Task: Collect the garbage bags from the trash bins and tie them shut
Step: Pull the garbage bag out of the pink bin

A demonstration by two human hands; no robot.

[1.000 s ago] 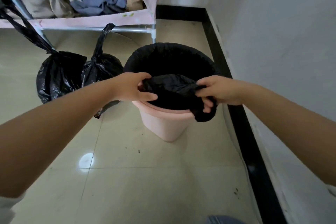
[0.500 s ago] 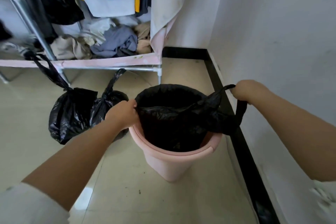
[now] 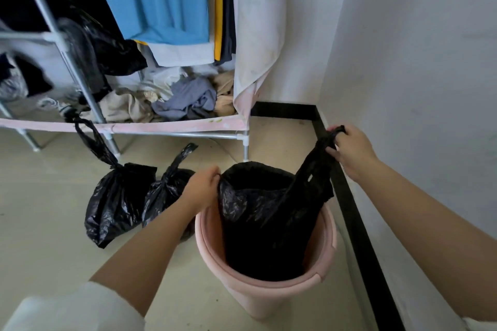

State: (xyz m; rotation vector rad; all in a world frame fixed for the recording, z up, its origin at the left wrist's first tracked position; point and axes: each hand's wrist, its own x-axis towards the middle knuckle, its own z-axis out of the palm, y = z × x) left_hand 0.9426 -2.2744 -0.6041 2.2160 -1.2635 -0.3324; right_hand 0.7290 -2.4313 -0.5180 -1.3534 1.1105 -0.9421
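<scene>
Both arms reach forward — left hand [image 3: 202,187] clenched low, right hand [image 3: 349,148] fisted, raised higher.

Bag [image 3: 271,212] lifted higher from bin [image 3: 269,295], right hand [image 3: 349,150] raised w/ handle

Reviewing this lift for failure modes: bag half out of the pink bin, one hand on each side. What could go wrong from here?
1. The right hand pulls one thin handle taut, higher than the left hand; the black garbage bag could tear there.
2. The bag is still open and lifted unevenly, so contents might spill.
3. The bag's bottom sits inside the pink trash bin; the bin may lift or tip with it.
</scene>
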